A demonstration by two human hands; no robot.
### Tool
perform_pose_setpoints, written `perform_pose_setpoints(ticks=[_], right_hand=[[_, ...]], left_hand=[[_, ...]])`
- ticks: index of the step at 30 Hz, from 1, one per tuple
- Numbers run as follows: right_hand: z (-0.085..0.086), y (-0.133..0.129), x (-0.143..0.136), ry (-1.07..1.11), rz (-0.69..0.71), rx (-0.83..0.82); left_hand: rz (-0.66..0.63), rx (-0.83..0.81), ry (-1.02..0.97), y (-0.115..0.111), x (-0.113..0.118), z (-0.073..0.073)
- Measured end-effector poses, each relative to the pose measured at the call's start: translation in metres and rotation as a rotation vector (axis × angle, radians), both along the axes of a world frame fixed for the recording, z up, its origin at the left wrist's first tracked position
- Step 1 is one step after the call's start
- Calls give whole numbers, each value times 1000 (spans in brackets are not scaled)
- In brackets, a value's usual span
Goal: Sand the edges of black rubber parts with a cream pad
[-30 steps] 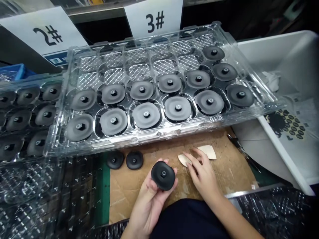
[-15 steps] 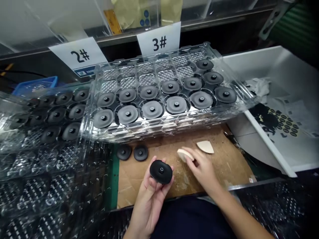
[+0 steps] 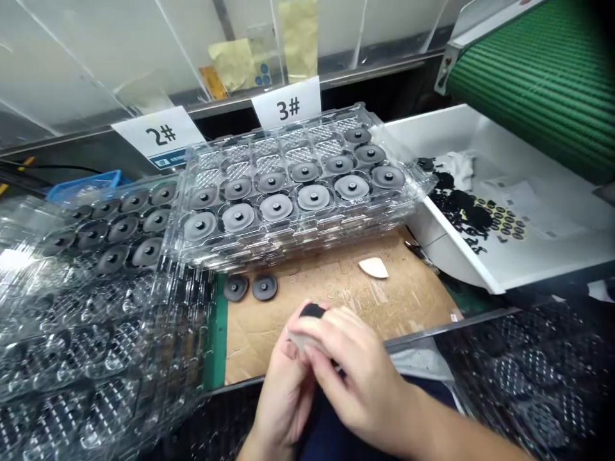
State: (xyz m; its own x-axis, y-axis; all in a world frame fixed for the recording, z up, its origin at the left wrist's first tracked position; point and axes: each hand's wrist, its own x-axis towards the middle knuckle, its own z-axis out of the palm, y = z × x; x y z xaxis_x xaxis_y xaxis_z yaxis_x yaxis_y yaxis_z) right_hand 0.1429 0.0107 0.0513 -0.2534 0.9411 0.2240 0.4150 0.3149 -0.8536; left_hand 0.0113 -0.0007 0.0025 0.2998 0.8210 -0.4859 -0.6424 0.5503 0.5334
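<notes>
My left hand (image 3: 283, 378) is closed around a black oval disc (image 3: 312, 310), and only a dark strip of it shows. Over it lies my right hand (image 3: 353, 362), fingers closed on a pale sponge wedge (image 3: 302, 340) that is pressed against the disc. My right hand hides most of both. Beyond my hands, a second cream sponge wedge (image 3: 373, 267) lies on the brown cardboard (image 3: 336, 291). Two more black discs (image 3: 264, 287), each with a small central stud, sit side by side to the left.
A stack of clear trays (image 3: 307, 208) with dark discs stands behind the cardboard, under a "3#" sign (image 3: 288, 105). More clear trays (image 3: 115, 301) fill the left side. At right are a white bin (image 3: 542, 269) with black bits and stickers, and a green ribbed conveyor (image 3: 538, 83).
My right hand has moved left with the sponge wedge, from beside the disc onto it, now covering most of it. The camera view has shifted, showing more of the conveyor.
</notes>
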Motion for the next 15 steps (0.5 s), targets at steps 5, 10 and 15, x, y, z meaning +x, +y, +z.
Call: perform_pose_setpoints(ticks=[5, 10, 15], right_hand=[[6, 1, -1, -103, 7, 82], [3, -14, -2, -36, -26, 227], [6, -10, -1, -2, -121, 178]], left_hand=[[19, 46, 41, -6, 6, 8], [11, 75, 43, -5, 7, 16], [-19, 76, 36, -5, 11, 15]])
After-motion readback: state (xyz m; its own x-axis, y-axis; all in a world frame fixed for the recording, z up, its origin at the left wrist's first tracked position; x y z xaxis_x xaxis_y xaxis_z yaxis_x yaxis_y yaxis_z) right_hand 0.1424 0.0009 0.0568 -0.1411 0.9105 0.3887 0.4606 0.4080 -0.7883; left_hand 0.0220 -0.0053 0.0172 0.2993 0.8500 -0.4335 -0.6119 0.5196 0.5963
